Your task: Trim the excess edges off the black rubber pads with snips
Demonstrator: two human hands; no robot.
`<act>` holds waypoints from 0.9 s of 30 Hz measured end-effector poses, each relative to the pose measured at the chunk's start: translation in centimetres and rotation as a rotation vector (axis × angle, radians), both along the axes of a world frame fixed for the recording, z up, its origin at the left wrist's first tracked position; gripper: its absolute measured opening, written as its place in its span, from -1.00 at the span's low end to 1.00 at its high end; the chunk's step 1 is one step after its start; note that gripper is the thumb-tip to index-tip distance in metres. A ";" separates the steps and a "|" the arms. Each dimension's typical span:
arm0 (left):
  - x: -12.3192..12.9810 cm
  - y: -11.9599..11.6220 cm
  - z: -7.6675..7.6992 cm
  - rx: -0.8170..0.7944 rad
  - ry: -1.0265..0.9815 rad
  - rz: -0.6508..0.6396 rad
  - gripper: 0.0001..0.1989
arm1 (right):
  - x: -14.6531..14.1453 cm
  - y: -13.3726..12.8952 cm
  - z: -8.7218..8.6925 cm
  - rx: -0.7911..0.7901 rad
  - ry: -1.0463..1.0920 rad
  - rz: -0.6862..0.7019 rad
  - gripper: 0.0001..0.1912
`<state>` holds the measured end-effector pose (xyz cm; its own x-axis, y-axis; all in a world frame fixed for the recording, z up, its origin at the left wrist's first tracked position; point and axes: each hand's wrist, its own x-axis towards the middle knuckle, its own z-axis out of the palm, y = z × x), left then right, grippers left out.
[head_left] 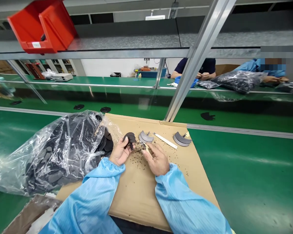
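My left hand [120, 151] is closed on a black curved plastic part [130, 137], pinched between thumb and fingers above the cardboard. Just to its right, my right hand [157, 158] grips what look like small nippers [146, 149] with pale handles. Their metal tip points at the black part; whether the two touch, I cannot tell. Small black bits [138, 159] lie scattered under both hands. Behind them rests a grey curved part [146, 136], with a white flat strip [165, 141] beside it. Another grey curved part [182, 139] lies farther right.
A clear plastic bag [63, 152] full of black parts lies at the left, partly over the cardboard sheet [136, 198]. A metal post [185, 78] rises behind the cardboard. Overhead, a red bin [42, 29] sits on the shelf. Two people work across the green bench [246, 162].
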<state>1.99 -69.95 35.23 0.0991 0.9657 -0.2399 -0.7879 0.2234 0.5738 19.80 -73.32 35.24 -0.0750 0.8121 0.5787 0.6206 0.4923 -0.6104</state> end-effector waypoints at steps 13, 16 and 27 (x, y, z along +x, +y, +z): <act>-0.3 -0.5 0.6 -0.023 -0.029 -0.170 -0.82 | -0.2 -0.4 -0.4 0.087 -0.260 0.132 -0.61; -0.3 -0.6 0.7 -0.005 -0.011 -0.205 -0.83 | -0.2 -0.4 -0.4 0.068 -0.274 0.112 -0.61; -0.4 -0.6 0.2 0.054 0.060 -0.248 -0.75 | -0.1 -0.3 -0.3 0.051 -0.342 0.139 -0.63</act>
